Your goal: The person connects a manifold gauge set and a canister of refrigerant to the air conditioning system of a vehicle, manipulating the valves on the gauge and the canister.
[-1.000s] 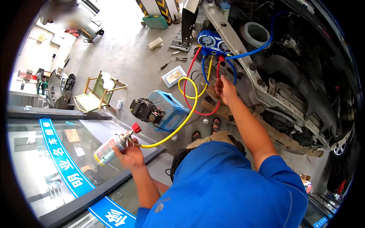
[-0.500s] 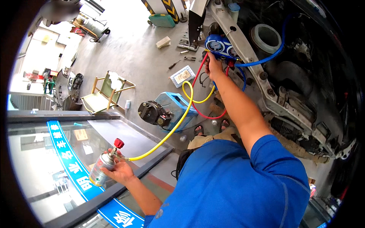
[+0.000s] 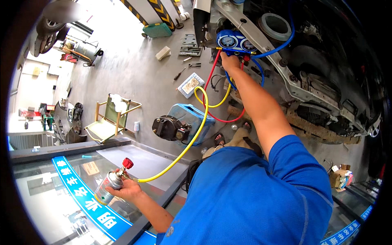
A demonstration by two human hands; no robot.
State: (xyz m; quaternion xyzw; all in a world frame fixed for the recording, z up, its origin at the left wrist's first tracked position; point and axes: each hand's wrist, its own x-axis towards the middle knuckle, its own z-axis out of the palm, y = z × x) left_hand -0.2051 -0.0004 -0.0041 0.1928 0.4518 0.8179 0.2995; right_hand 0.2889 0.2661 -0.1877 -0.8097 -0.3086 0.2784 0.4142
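Observation:
My left hand (image 3: pixel 130 190) is closed around a small gas can (image 3: pixel 108 188), held tilted at the lower left. On its top sits a tap valve with a red knob (image 3: pixel 128 163). A yellow hose (image 3: pixel 179 157) runs from that valve, loops, and rises to the blue manifold gauge set (image 3: pixel 235 41). Stretched far forward, my right hand (image 3: pixel 230 64) grips the set's lower left side; its fingertips are partly hidden. The set is at the car's metal front beam (image 3: pixel 281 65). A red hose (image 3: pixel 212 75) and a blue hose (image 3: pixel 281 50) also join it.
A black pump (image 3: pixel 165 128) sits on a blue plastic stool (image 3: pixel 192 109) near my feet. Beyond are a folding chair (image 3: pixel 102 127), a shallow tray (image 3: pixel 190 85), a screwdriver (image 3: pixel 178 74) and a socket set (image 3: pixel 190 47). A framed glass panel (image 3: pixel 45 192) lies under my left hand.
The whole view has shifted, and my feet have moved slightly. Both hands keep their hold, the left on the can and the right at the gauge set.

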